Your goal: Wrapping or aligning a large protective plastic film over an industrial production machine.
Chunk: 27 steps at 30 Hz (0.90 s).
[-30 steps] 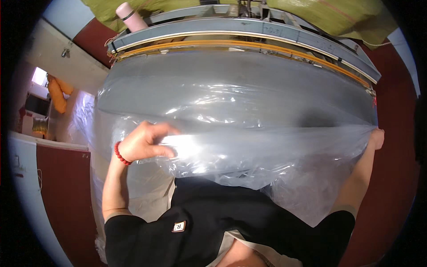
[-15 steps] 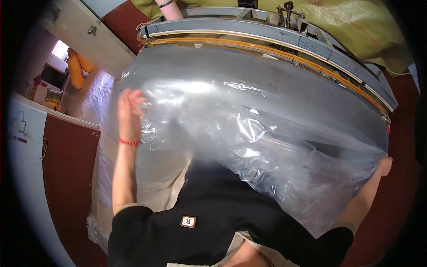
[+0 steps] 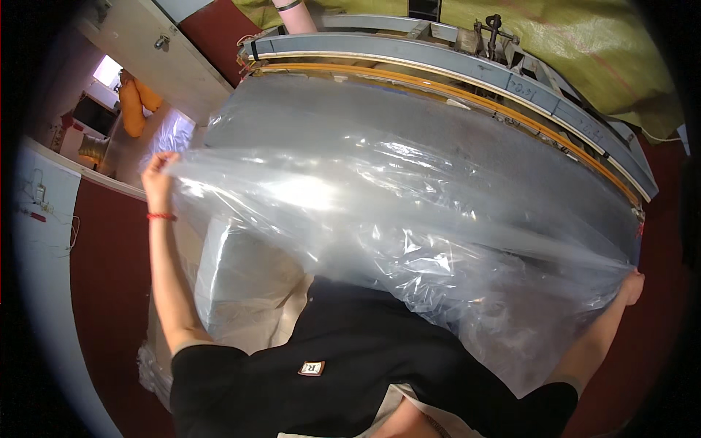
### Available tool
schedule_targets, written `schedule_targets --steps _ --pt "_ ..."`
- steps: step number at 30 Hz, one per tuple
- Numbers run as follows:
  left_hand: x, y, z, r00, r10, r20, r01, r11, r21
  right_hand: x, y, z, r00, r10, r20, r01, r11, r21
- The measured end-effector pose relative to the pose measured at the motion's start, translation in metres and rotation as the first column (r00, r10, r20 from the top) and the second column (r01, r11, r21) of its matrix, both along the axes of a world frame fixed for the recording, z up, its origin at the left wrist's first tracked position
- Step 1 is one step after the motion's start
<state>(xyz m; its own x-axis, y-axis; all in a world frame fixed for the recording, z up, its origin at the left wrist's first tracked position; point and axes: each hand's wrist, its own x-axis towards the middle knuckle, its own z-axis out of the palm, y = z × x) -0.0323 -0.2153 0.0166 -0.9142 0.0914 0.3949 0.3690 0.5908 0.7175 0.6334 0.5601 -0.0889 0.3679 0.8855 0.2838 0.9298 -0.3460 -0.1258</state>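
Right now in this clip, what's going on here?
A person in a black top is holding clear plastic film, arms spread wide. The left hand pinches it at the left; the right hand grips it at the right, where folds gather. The film spans between them over a grey surface, with a long metal frame beyond.

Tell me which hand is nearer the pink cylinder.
Left: the left hand is in front and left of the pink cylinder; the right hand, far to its right.
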Motion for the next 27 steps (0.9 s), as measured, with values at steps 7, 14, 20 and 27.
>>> schedule_targets --steps 7,14,20,27 --pt "-0.112 -0.079 0.14 0.992 0.057 0.111 -0.079 0.976 0.202 -0.002 0.01 -0.009 0.999 0.034 -0.016 -0.034 0.999 -0.013" --pt "-0.012 0.107 0.072 0.14 -0.587 -0.797 -0.557 0.619 -0.553 0.004 -0.001 0.0 1.0 -0.006 -0.013 0.006 1.0 0.011" --pt "-0.024 0.065 -0.063 0.984 -0.172 0.05 0.145 0.602 -0.785 0.003 0.007 -0.004 0.999 0.011 -0.044 -0.012 1.0 -0.007" --pt "-0.01 0.116 -0.096 0.852 -0.521 0.047 0.39 0.571 -0.723 0.012 0.017 -0.011 1.0 0.01 -0.012 -0.01 1.0 -0.017"
